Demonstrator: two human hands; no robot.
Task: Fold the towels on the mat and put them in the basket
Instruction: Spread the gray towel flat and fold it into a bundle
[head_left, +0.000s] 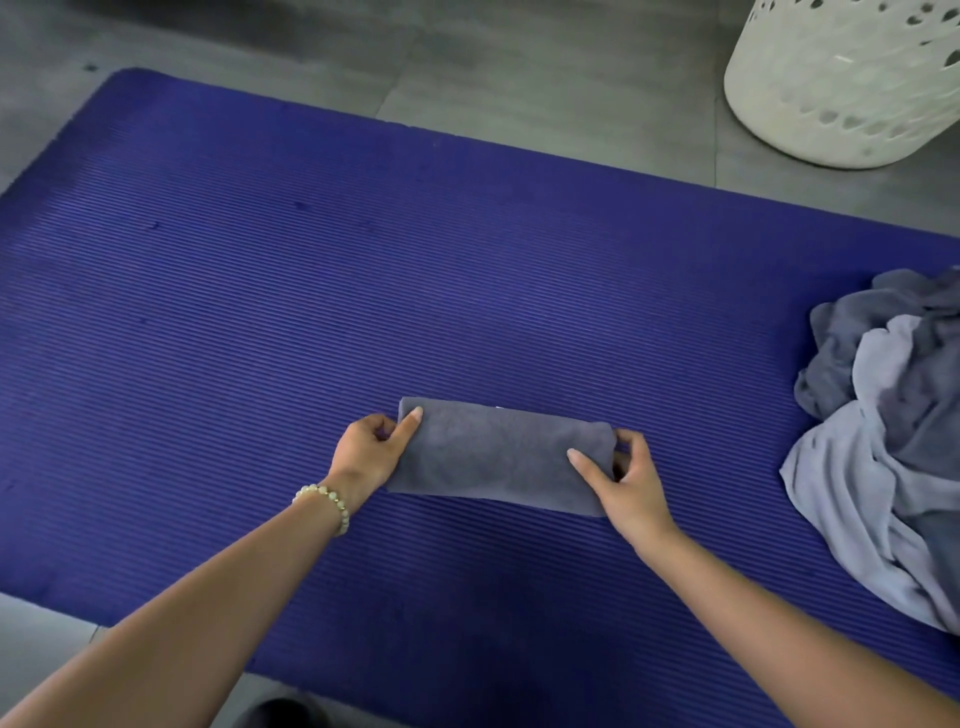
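Left hand (366, 451) and right hand (626, 480) pinch folded grey towel (498, 454) ends; unfolded pile (883, 431) right of them, basket (841, 83) beyond.

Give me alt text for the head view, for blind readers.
A left hand and a right hand each pinch an end of a folded grey towel on a purple mat. At its right edge lie unfolded grey towels; a white perforated basket stands beyond.
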